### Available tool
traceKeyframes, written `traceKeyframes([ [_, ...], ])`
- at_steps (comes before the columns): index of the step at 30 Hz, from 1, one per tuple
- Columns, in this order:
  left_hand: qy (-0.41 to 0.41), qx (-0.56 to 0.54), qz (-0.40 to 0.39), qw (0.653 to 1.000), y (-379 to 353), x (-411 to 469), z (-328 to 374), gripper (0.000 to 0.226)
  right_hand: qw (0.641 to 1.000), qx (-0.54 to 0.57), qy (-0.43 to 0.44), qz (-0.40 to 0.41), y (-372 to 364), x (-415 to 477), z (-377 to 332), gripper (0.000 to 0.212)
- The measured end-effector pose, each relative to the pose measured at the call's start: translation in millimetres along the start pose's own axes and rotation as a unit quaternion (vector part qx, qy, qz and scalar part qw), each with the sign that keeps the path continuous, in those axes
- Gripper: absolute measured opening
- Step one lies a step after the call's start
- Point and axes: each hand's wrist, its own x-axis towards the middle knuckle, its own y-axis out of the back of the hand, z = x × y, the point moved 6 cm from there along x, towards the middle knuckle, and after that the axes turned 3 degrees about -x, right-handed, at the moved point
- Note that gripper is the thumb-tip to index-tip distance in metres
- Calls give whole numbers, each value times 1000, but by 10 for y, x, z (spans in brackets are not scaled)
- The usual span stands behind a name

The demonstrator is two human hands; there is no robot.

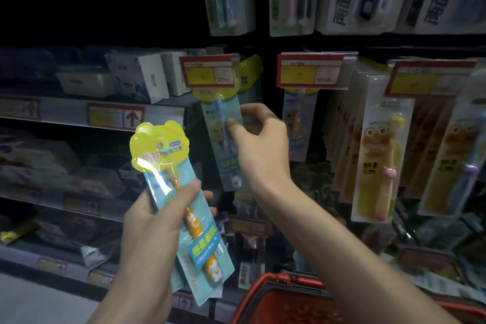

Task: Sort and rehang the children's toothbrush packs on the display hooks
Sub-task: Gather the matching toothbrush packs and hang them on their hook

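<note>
My left hand (155, 221) grips a small stack of children's toothbrush packs; the front pack (184, 208) has a yellow bear-shaped top, a teal card and an orange brush. Higher up, my right hand (260, 144) pinches the side of a teal pack with a blue brush (223, 118) that hangs from a display hook under a red and yellow price tag (207, 71). More packs with yellow tops (251, 66) hang behind it.
A second hook to the right holds a pack with a pink and yellow brush (298, 123). Cartoon banana-figure packs (378, 150) hang further right. Boxed goods fill the shelves (92, 113) on the left. A red shopping basket (284, 294) sits below my right arm.
</note>
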Motion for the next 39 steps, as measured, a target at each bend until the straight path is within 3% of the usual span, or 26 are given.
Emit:
traceKeyframes([
  [25,-32,0,-11,999,-51,-19,104,17,1000,-4,-14,4,106,-150,-36,8],
  [33,-88,35,41,995,-219,-59,137,11,999,-9,3,-44,162,-80,49,11],
  [39,-112,25,89,989,-321,-133,228,18,998,10,12,-55,157,22,60,15],
])
